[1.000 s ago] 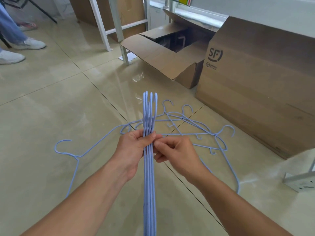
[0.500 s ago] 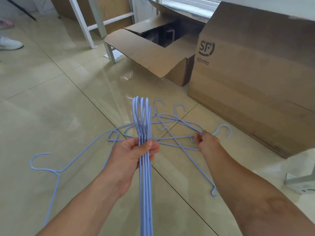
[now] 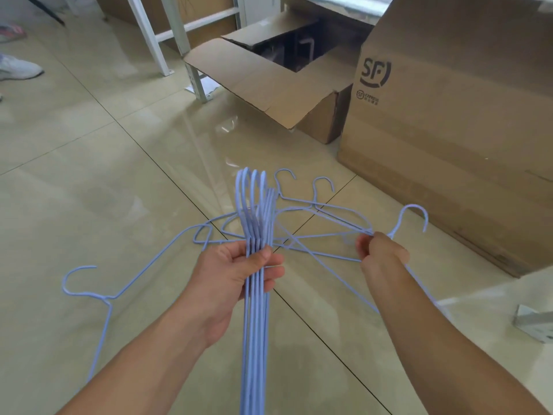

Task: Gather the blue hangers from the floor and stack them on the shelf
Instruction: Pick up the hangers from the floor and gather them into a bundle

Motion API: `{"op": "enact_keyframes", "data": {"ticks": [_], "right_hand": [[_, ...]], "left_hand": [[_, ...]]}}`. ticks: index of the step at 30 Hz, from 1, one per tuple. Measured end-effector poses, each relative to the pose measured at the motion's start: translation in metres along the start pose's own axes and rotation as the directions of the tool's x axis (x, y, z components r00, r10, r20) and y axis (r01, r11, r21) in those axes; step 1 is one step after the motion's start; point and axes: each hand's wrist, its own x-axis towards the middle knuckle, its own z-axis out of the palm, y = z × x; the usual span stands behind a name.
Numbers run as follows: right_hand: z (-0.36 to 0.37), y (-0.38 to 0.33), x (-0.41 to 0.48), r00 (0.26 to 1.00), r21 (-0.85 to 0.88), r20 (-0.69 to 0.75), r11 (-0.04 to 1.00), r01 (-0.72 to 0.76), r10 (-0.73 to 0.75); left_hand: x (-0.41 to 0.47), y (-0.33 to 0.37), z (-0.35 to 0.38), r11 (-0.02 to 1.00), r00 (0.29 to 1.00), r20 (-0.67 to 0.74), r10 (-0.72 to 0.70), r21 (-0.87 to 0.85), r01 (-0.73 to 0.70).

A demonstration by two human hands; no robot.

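Note:
My left hand (image 3: 239, 271) is shut around a bundle of several blue wire hangers (image 3: 254, 324), held edge-on with the hooks pointing away from me. My right hand (image 3: 380, 253) pinches one blue hanger (image 3: 414, 217) at its neck, its hook sticking up to the right just above the floor. More blue hangers (image 3: 317, 205) lie tangled on the tiles beyond my hands. One further blue hanger (image 3: 86, 295) lies on the floor at the left.
A big closed SF cardboard box (image 3: 449, 130) stands at the right, an open cardboard box (image 3: 269, 82) behind the hangers. White metal shelf legs (image 3: 155, 40) rise at the back. A person's white shoe (image 3: 18, 67) is at the far left, a metal foot (image 3: 535, 322) at the right edge.
My right hand left the bundle, reached right to the floor pile and closed on one hanger's neck, which now lifts slightly. The left hand keeps its bundle.

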Motion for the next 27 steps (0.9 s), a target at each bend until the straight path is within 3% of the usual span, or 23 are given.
{"op": "enact_keyframes", "data": {"ticks": [3, 7, 9, 14, 18, 21, 24, 27], "right_hand": [[-0.016, -0.017, -0.017, 0.990, -0.222, 0.093, 0.967, 0.128, -0.109], [-0.039, -0.038, -0.067, 0.902, -0.255, 0.352, 0.901, 0.351, -0.251], [-0.041, -0.043, -0.095, 0.816, -0.313, 0.522, 0.835, 0.452, -0.246], [-0.048, -0.034, -0.200, 0.472, -0.350, 0.881, 0.616, 0.706, -0.040], [-0.033, -0.007, -0.218, 0.289, -0.278, 0.957, 0.385, 0.880, 0.030], [-0.028, 0.004, -0.220, 0.206, -0.205, 0.978, 0.202, 0.958, 0.014], [-0.026, 0.008, -0.216, 0.199, -0.200, 0.980, 0.193, 0.961, 0.025], [-0.029, 0.014, -0.220, 0.238, -0.250, 0.968, 0.361, 0.899, 0.077]], "left_hand": [[-0.008, 0.012, -0.020, 0.999, 1.000, -0.003, 0.023, 0.029, -0.023], [-0.019, 0.026, -0.041, 0.998, 0.998, -0.006, 0.065, 0.018, -0.065], [-0.025, 0.026, -0.041, 0.998, 0.998, 0.010, 0.068, 0.009, -0.069], [-0.060, 0.021, -0.040, 0.989, 0.991, 0.006, 0.137, -0.062, -0.136], [-0.054, 0.015, -0.026, 0.986, 0.986, 0.007, 0.168, -0.026, -0.167], [-0.055, 0.014, -0.019, 0.982, 0.983, 0.016, 0.183, -0.043, -0.182], [-0.057, 0.015, -0.015, 0.980, 0.985, 0.032, 0.170, -0.108, -0.166], [-0.061, 0.014, -0.016, 0.975, 0.986, 0.054, 0.159, -0.165, -0.148]]}}
